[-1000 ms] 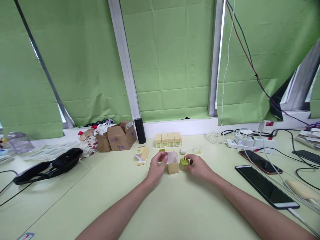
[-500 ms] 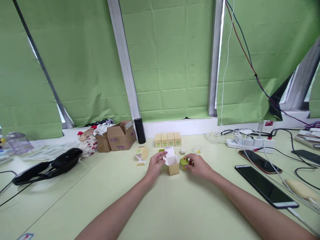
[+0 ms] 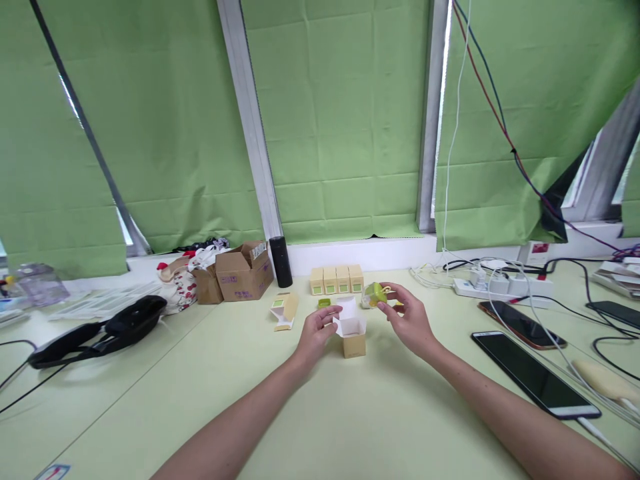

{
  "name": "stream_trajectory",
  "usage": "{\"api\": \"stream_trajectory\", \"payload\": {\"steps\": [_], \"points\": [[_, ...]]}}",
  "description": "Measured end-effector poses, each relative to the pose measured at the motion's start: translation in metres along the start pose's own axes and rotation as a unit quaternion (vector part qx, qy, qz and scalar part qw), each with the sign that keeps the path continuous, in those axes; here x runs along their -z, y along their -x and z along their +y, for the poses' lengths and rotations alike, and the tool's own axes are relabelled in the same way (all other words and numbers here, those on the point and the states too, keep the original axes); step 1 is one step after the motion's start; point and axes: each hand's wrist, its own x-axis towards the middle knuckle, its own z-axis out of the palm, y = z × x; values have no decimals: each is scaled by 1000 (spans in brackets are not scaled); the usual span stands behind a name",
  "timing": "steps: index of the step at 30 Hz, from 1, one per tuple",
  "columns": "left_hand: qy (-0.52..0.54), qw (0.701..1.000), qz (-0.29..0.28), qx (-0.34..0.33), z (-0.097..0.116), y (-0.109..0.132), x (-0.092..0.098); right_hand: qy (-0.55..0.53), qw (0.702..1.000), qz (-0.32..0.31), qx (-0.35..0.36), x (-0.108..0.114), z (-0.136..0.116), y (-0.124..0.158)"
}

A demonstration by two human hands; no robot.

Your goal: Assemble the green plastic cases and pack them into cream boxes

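An open tan box (image 3: 354,345) with white inner flaps stands upright on the table. At its left side, my left hand (image 3: 319,331) is closed on a white flap of it. Above and right of the box, my right hand (image 3: 407,317) grips a small clear jar with a green lid (image 3: 375,295) and a yellowish loop; the jar is tilted on its side. A small green piece (image 3: 324,303) lies behind my left hand. Farther left is another opened tan box (image 3: 285,311), lying on the table.
Several closed tan boxes (image 3: 337,279) stand in a row by the wall, near a black cylinder (image 3: 281,262) and a brown carton (image 3: 244,271). Phones (image 3: 535,373), cables and a power strip (image 3: 505,287) are on the right. A black strapped item (image 3: 100,333) lies left.
My right hand has lifted the green-lidded jar up and tipped it from upright onto its side. The open box has shifted slightly right and nearer, with my left hand following.
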Motion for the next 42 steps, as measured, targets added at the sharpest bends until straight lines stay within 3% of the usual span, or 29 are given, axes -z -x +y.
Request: {"api": "stream_trajectory", "payload": {"steps": [8,24,42], "points": [[19,1000,-24,-7,6,5,-7,-2,997,-50,63,-6,-22,16],[37,998,-41,-11,-2,7,-7,51,984,-127,113,-8,-5,19],[20,999,-38,-19,-1,8,-8,148,960,-189,141,-6,-9,21]]}}
